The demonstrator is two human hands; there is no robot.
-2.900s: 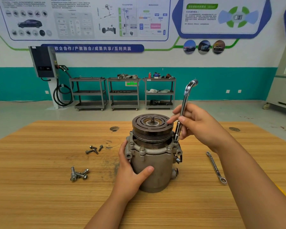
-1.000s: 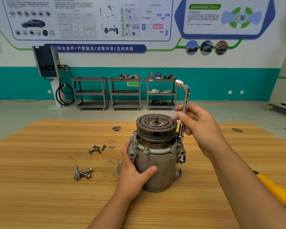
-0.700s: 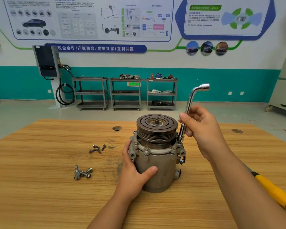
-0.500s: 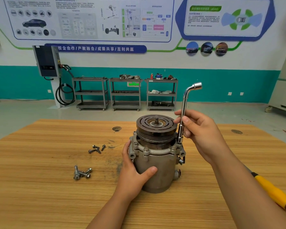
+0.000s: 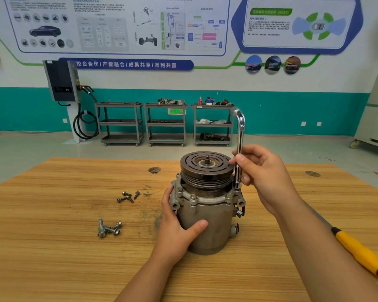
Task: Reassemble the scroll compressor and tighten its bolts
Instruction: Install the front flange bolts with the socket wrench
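Scroll compressor [image 5: 205,214]: standing upright, pulley end up, mid-table [image 5: 52,214].

Left hand [image 5: 177,227]: you are wrapping it round the housing's near-left wall, thumb across the front.

Right hand [image 5: 262,177]: nearer the work, just right of the pulley; you are pinching the shaft of the L-shaped socket wrench [image 5: 240,138].

Wrench: its long axis is running vertical, with the socket end sitting down on the flange at the housing's right edge.

Loose bolts [image 5: 109,228]: lying well apart, to the left.
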